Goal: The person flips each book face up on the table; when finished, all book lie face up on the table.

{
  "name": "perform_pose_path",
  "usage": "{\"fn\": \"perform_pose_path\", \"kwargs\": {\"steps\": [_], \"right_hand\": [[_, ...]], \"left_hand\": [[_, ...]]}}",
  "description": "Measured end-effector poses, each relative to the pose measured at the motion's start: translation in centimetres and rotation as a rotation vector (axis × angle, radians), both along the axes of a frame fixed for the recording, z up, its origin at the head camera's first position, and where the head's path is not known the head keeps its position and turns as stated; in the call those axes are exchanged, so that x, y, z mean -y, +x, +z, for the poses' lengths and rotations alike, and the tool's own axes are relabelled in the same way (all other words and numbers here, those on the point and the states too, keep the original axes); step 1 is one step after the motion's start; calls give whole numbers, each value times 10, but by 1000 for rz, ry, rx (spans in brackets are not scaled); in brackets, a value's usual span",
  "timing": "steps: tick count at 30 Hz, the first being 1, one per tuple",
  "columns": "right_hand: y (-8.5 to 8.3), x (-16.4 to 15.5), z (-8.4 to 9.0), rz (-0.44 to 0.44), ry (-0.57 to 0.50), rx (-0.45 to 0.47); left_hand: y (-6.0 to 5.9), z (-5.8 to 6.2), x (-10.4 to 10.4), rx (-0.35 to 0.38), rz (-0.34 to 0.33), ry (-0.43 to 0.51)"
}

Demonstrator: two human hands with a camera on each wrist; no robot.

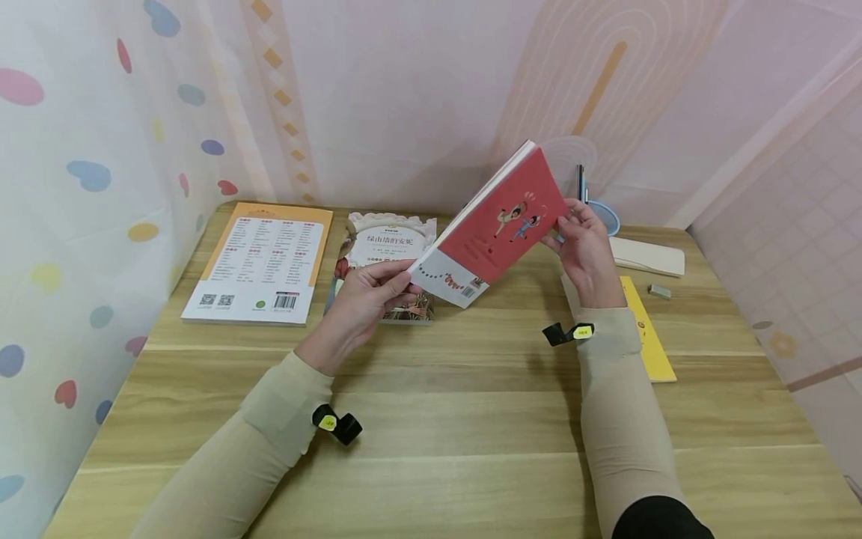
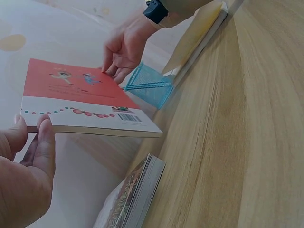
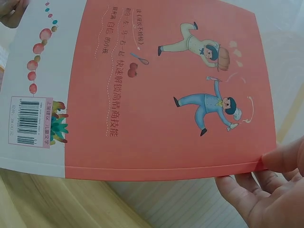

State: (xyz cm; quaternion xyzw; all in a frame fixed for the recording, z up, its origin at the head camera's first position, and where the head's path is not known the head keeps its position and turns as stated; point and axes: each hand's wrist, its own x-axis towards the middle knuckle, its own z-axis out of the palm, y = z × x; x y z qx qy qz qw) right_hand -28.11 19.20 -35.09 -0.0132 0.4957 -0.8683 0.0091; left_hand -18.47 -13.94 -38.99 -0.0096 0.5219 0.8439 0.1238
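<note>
A red and white book (image 1: pixel 501 224) is held up tilted above the table, its back cover with a barcode and two cartoon children facing me. My left hand (image 1: pixel 364 303) pinches its lower left corner between thumb and fingers. At the opposite end, on the spine side, my right hand (image 1: pixel 587 251) pinches the red corner, as the right wrist view also shows with the book's red cover (image 3: pixel 166 142). Beneath and behind the left hand lies a book with an ornate white-framed cover (image 1: pixel 390 239), partly hidden by that hand.
An orange and white book (image 1: pixel 259 266) lies at the table's left. On the right are a yellow book (image 1: pixel 649 337), partly under the right arm, a cream case (image 1: pixel 646 256), a small eraser (image 1: pixel 659 291) and a blue mesh pen holder (image 2: pixel 151 85) with pens. A patterned curtain (image 1: pixel 404 90) hangs behind.
</note>
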Motion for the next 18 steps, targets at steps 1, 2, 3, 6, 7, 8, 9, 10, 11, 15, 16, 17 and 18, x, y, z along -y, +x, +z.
{"fn": "perform_pose_path", "kwargs": {"steps": [1, 2, 3, 6, 7, 8, 9, 10, 11, 15, 16, 17, 18], "right_hand": [[0, 0, 0, -1, -5, 1], [0, 0, 1, -1, -10, 0], [0, 0, 1, -1, -16, -1], [0, 0, 1, 1, -40, -6], [0, 1, 1, 1, -45, -8], [0, 1, 2, 1, -50, -9], [0, 1, 2, 0, -55, -8], [0, 1, 2, -1, -59, -4], [0, 1, 2, -6, -58, 2], [1, 2, 1, -14, -62, 18], [1, 2, 1, -17, -62, 22], [1, 2, 1, -18, -62, 22], [1, 2, 1, -15, -66, 20]], "left_hand": [[0, 0, 0, -1, 0, -2], [0, 0, 0, -2, 0, -3], [0, 1, 0, -1, 2, -8], [0, 1, -1, -2, 2, -20], [0, 1, -1, -3, 1, -21], [0, 1, -1, -4, 0, -21], [0, 1, -1, -5, 0, -21], [0, 1, -1, -6, 0, -22], [0, 1, -1, -7, -1, -23], [0, 1, 0, -3, 1, -24], [0, 1, -1, -2, 2, -23], [0, 1, -1, -1, 2, -24], [0, 1, -1, -1, 3, -23]]}}
